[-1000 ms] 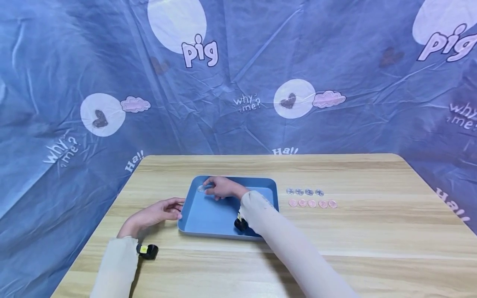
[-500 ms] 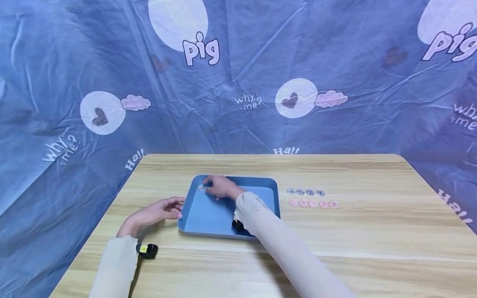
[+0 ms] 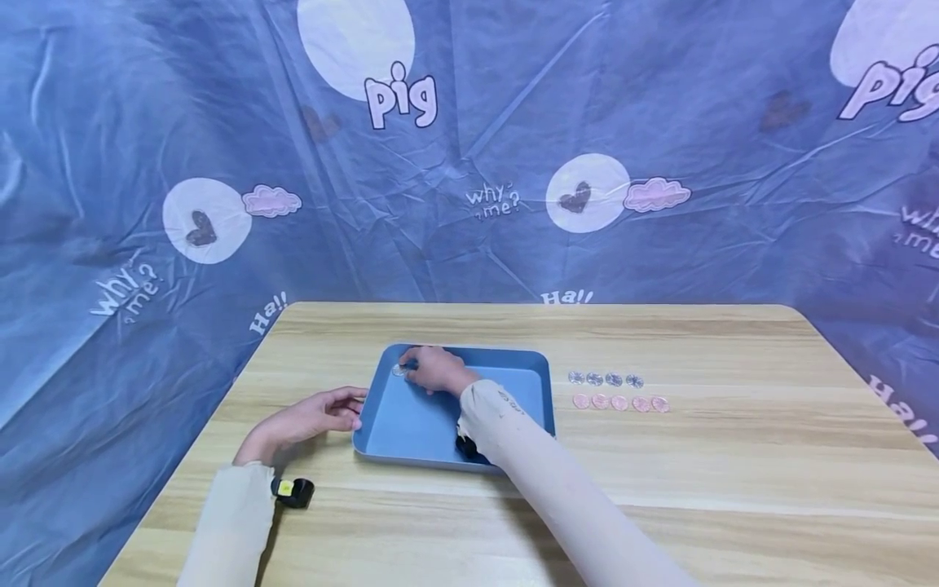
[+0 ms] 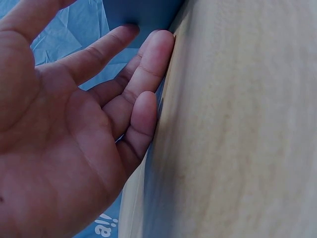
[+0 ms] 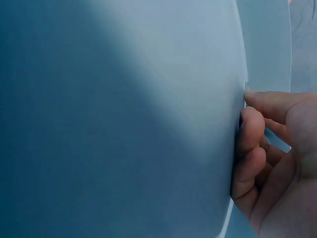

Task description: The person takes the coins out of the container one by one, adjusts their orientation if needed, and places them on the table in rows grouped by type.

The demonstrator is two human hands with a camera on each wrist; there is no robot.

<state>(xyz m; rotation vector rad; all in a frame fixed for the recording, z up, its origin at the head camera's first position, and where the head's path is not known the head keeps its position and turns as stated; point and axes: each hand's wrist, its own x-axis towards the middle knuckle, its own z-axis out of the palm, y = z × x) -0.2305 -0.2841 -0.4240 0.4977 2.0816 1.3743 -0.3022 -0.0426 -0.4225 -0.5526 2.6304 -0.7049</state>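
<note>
A blue rectangular tray (image 3: 418, 428) stands on the wooden table. In its far left corner lies a silver coin (image 3: 399, 370), with the thumb and index finger of my right hand (image 3: 438, 371) at its edge in a pinch. The right wrist view has that coin (image 5: 246, 86) edge-on at a fingertip, the other fingers curled against the tray floor. My left hand (image 3: 323, 412) rests beside the tray's left wall, fingers relaxed. In the left wrist view a fingertip of the left hand (image 4: 64, 139) touches the tray's outer wall (image 4: 141, 12).
Right of the tray, several silver coins (image 3: 595, 379) form a row. Several copper-coloured coins (image 3: 619, 403) lie in a second row nearer to me. A blue printed cloth (image 3: 455, 244) hangs behind the table (image 3: 697, 465).
The right forearm has shifted slightly left, its fingers staying at the silver coin. The left hand keeps its place by the tray. The head view has turned slightly.
</note>
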